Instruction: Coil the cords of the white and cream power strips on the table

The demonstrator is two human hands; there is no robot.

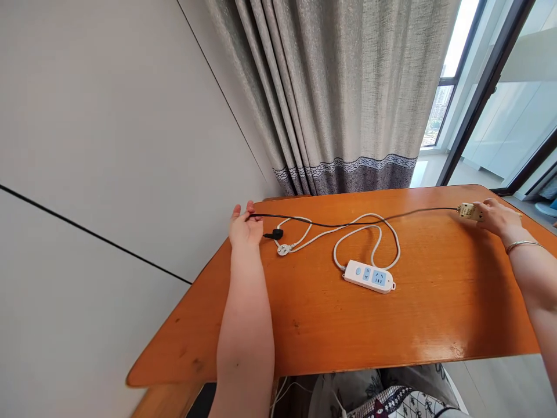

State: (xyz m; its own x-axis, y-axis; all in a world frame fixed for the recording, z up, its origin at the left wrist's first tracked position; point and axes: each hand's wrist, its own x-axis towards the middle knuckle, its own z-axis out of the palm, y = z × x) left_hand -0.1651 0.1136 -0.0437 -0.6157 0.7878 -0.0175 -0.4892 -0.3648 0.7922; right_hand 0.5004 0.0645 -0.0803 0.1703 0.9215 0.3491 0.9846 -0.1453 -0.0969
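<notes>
The bare left forearm [245,339] rises at bottom centre; the left hand [246,229] holds the thin black cable [331,225], and the right hand [498,216], at right, grips its cream rectangular block [468,211], apparently keeping the cable drawn out across the glossy orange wooden table [313,331].

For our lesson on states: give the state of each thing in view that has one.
Thin black cable, stretched, held by the left hand
Cream rectangular socket block, held by the right hand
White rectangular power strip, flat, sockets upward, nothing plugged in
White flexible cord, loosely looped
White round plug, unplugged
Black plastic plug, unplugged
Grey fabric curtain, hanging in folds
Dark-framed glass panel, position unclear
</notes>
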